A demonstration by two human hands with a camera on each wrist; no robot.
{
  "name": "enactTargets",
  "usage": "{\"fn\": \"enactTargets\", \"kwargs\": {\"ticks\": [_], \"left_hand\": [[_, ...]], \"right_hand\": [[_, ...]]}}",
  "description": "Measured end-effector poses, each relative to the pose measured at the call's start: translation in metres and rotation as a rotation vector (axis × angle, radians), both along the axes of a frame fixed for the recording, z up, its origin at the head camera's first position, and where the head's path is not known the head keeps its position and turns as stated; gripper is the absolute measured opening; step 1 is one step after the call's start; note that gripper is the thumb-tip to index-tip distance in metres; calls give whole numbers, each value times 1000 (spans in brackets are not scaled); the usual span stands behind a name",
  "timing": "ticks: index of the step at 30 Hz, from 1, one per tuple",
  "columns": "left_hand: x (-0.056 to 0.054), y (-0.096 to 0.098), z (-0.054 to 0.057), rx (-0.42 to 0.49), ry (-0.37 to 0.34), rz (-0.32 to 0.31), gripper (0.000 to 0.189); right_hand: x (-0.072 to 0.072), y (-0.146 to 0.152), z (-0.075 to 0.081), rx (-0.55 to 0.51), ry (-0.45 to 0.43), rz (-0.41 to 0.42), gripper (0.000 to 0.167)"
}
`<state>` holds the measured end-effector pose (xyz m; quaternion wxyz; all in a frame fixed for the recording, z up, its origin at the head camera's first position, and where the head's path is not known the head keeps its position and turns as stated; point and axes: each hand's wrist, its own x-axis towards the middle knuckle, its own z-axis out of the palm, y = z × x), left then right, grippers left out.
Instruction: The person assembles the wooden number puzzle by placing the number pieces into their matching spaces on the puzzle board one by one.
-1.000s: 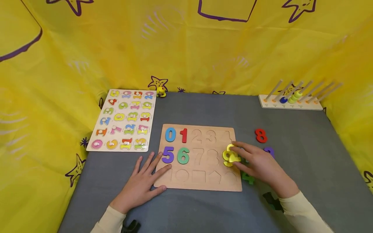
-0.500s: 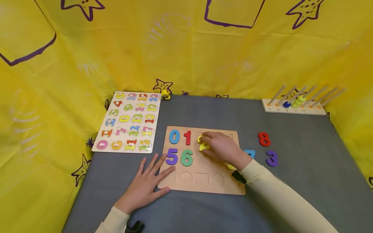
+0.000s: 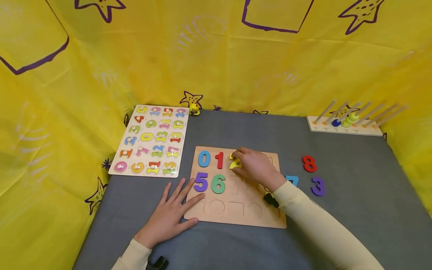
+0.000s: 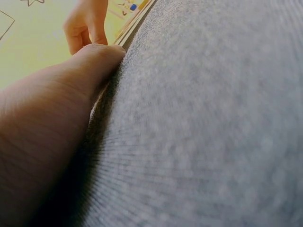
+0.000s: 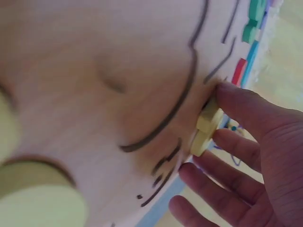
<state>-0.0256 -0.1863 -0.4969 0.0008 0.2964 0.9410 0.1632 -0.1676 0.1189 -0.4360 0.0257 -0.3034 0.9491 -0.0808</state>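
In the head view my right hand (image 3: 258, 167) pinches a yellow number 2 piece (image 3: 235, 164) over the 2 recess in the top row of a wooden puzzle board (image 3: 219, 217). The right wrist view shows the thumb on one side of this piece (image 5: 207, 125) and fingers on the other. My left hand (image 3: 168, 217) rests with spread fingers on the board's left edge. A blue 0 (image 3: 204, 159), red 1 (image 3: 219, 160), purple 5 (image 3: 201, 182) and green 6 (image 3: 218, 183) sit in the board. Another yellow piece (image 5: 42, 198) lies mostly hidden under my right wrist.
Right of the board lie a blue 7 (image 3: 292, 180), red 8 (image 3: 309, 164) and purple 3 (image 3: 318, 186). A second number board (image 3: 114, 170) is at the back left, beside a small yellow toy (image 3: 194, 109). A peg counting stand (image 3: 344, 128) stands at the back right.
My right hand has carried the yellow 2 leftward from the board's right side to the top-row 2 recess, and lowered it there. My left hand has stayed on the board's edge.
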Motion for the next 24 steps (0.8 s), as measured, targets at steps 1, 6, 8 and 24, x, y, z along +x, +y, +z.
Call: {"fn": "enactTargets", "kwargs": {"ticks": [1,6,8,24], "left_hand": [[0,0,0,-4,1,2,69],[-1,-1,0,-22,-2,8,69],[-1,0,0,-22,-2,4,69],[-1,2,0,-1,-10,0,71]], "right_hand": [[-1,-1,1,-4,-5,-3,42],[-4,-6,4,-8,-23,-6,39],[-4,-6,5,1,-30,-13,39],[-1,-1,3,16,-35,-18,44]]}}
